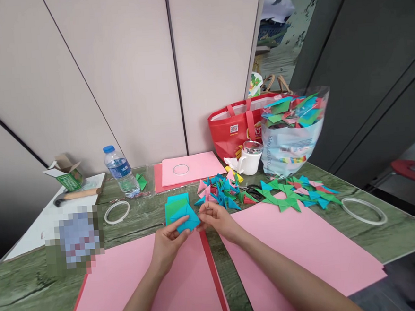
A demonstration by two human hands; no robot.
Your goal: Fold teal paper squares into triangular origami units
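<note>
My left hand (169,246) and my right hand (217,219) meet over the table, both pinched on one folded blue paper piece (185,219). The left fingers hold its lower left edge, the right fingers its right corner. Just behind it lies a small stack of blue and green paper squares (173,205). A heap of folded blue, pink and green paper triangles (220,190) sits beyond my right hand.
Large pink sheets (299,248) cover the near table (21,291). Joined green and blue folded pieces (295,194), scissors (254,190), a white mug (250,159), a clear bag of folded pieces (293,130), a red bag (234,127), a water bottle (120,171), tape rings (117,212) and a hammer (77,195) lie around.
</note>
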